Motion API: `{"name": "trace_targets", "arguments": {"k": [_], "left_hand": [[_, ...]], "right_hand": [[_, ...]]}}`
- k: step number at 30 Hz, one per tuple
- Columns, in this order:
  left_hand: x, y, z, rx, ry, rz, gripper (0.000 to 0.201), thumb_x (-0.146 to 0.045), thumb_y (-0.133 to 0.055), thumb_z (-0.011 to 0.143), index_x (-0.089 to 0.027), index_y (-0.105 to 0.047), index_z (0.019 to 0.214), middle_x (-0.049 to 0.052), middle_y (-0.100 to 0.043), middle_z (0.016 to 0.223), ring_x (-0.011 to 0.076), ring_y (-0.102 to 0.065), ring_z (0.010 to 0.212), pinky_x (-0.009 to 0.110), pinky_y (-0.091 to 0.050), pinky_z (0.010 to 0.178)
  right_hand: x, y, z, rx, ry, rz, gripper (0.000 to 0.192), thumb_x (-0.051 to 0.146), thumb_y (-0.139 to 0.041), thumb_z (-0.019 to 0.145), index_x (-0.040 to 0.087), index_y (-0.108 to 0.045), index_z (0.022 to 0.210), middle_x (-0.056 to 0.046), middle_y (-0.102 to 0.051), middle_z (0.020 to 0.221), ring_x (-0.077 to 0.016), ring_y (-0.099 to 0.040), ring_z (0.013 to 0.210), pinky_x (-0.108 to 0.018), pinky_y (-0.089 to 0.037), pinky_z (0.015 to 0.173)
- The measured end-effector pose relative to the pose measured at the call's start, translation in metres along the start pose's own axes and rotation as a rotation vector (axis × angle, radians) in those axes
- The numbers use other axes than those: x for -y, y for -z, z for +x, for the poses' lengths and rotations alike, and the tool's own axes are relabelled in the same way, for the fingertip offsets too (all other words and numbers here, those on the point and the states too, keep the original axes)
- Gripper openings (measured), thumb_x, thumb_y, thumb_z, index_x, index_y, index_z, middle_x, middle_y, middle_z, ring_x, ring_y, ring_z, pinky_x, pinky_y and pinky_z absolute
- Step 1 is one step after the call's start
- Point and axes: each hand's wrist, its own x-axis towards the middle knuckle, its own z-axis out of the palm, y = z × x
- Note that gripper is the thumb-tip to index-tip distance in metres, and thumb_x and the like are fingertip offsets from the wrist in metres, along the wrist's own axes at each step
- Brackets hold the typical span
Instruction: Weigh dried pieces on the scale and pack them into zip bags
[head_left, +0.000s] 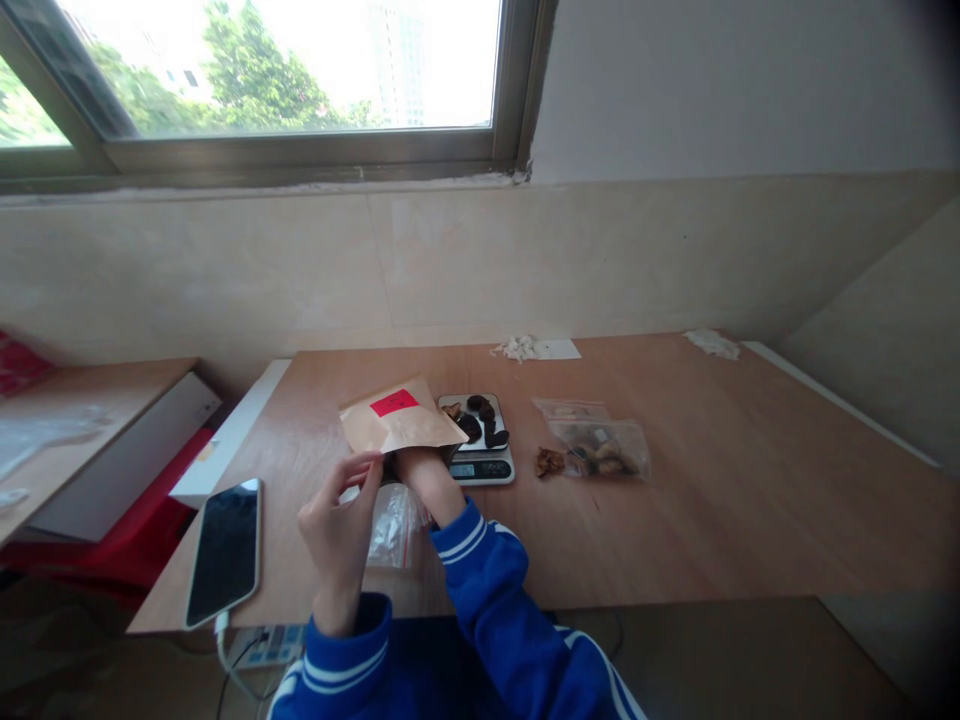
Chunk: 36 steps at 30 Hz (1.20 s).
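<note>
A brown kraft paper bag with a red label lies tilted above the table, its mouth facing me. My left hand pinches the bag's lower edge between thumb and fingers. Into the mouth reaches my right hand; its fingers are hidden inside. Just right of the bag sits a white digital kitchen scale with a lit display, too small to read. On its platform lie several dark dried pieces, like dried mushrooms. Below my hands are clear zip bags, partly covered by my left hand.
To the right lie clear zip bags holding dried pieces, beside a loose brown dried clump. A phone with a charging cable rests at the left edge. White scraps lie at the back by the wall, under the window.
</note>
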Motion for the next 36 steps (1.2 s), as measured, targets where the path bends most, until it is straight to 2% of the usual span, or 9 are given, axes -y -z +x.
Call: {"name": "trace_targets", "arguments": {"k": [5, 7, 10, 13, 17, 20, 27, 33, 36], "left_hand": [[-0.005, 0.007, 0.017, -0.128, 0.013, 0.026, 0.021, -0.043, -0.070, 0.081, -0.023, -0.072, 0.087, 0.000, -0.073, 0.076, 0.0184, -0.070, 0.069, 0.028, -0.053, 0.065], [-0.009, 0.010, 0.034, -0.132, 0.016, 0.054, 0.021, -0.043, -0.070, 0.080, -0.023, -0.072, 0.087, 0.000, -0.072, 0.075, 0.0182, -0.070, 0.068, 0.028, -0.052, 0.063], [-0.013, 0.009, 0.069, -0.121, 0.005, 0.130, 0.020, -0.042, -0.067, 0.082, -0.024, -0.071, 0.090, -0.001, -0.072, 0.078, 0.0176, -0.068, 0.068, 0.028, -0.050, 0.064], [-0.006, -0.004, 0.106, -0.123, -0.022, 0.091, 0.022, -0.041, -0.064, 0.083, -0.022, -0.070, 0.094, 0.002, -0.072, 0.086, 0.0185, -0.068, 0.078, 0.029, -0.051, 0.073], [0.018, -0.029, 0.140, -0.092, 0.026, -0.087, 0.034, -0.048, -0.051, 0.090, -0.018, -0.063, 0.102, 0.007, -0.070, 0.097, 0.0210, -0.066, 0.091, 0.032, -0.050, 0.084], [0.037, -0.041, 0.150, -0.146, 0.121, -0.144, 0.043, -0.057, -0.045, 0.093, -0.017, -0.055, 0.105, 0.011, -0.065, 0.106, 0.0228, -0.063, 0.102, 0.033, -0.048, 0.090], [0.061, -0.048, 0.146, 0.016, 0.139, -0.156, 0.047, -0.063, -0.031, 0.095, -0.019, -0.047, 0.100, 0.008, -0.060, 0.098, 0.0228, -0.061, 0.099, 0.035, -0.048, 0.089], [0.075, -0.019, 0.091, 0.045, 0.112, -0.042, 0.052, -0.058, -0.057, 0.083, -0.017, -0.049, 0.113, 0.017, -0.056, 0.121, 0.0267, -0.060, 0.110, 0.042, -0.049, 0.092], [0.083, -0.004, 0.036, 0.255, 0.180, 0.072, 0.046, -0.062, -0.054, 0.080, -0.018, -0.060, 0.094, 0.012, -0.066, 0.094, 0.0259, -0.065, 0.081, 0.042, -0.053, 0.076]], "right_hand": [[0.029, 0.028, -0.040, 0.053, -0.022, -0.002, 0.038, 0.004, -0.047, 0.091, 0.008, -0.063, 0.125, -0.018, -0.068, 0.123, -0.0253, -0.066, 0.112, -0.033, -0.051, 0.099], [0.041, 0.051, -0.063, 0.046, 0.081, 0.040, 0.041, 0.004, -0.044, 0.092, 0.005, -0.058, 0.130, -0.019, -0.066, 0.126, -0.0257, -0.062, 0.118, -0.037, -0.050, 0.102], [0.048, 0.084, -0.098, 0.035, 0.277, 0.234, 0.035, 0.018, -0.044, 0.099, 0.015, -0.059, 0.131, -0.011, -0.061, 0.136, -0.0197, -0.052, 0.132, -0.036, -0.042, 0.112], [0.031, 0.096, -0.124, 0.071, 0.200, 0.403, 0.032, 0.021, -0.042, 0.101, 0.022, -0.063, 0.124, -0.004, -0.068, 0.125, -0.0150, -0.061, 0.118, -0.030, -0.047, 0.104], [-0.009, 0.065, -0.142, 0.031, -0.111, 0.318, 0.029, 0.021, -0.042, 0.100, 0.021, -0.070, 0.106, -0.006, -0.073, 0.106, -0.0208, -0.068, 0.103, -0.034, -0.052, 0.091], [-0.027, 0.032, -0.147, 0.042, -0.204, 0.251, 0.027, 0.018, -0.043, 0.098, 0.019, -0.069, 0.104, -0.009, -0.074, 0.105, -0.0236, -0.068, 0.103, -0.036, -0.052, 0.090], [-0.017, -0.012, -0.139, 0.024, -0.327, 0.225, 0.024, 0.021, -0.048, 0.096, 0.017, -0.069, 0.106, -0.011, -0.072, 0.104, -0.0238, -0.069, 0.100, -0.033, -0.052, 0.088], [-0.007, -0.045, -0.129, -0.026, -0.441, 0.054, 0.026, 0.031, -0.068, 0.084, 0.015, -0.067, 0.105, -0.014, -0.070, 0.106, -0.0299, -0.068, 0.096, -0.041, -0.053, 0.085], [-0.005, -0.058, -0.125, -0.080, -0.448, 0.011, 0.016, 0.022, -0.064, 0.085, 0.017, -0.067, 0.100, -0.012, -0.070, 0.103, -0.0276, -0.068, 0.093, -0.040, -0.054, 0.083]]}}
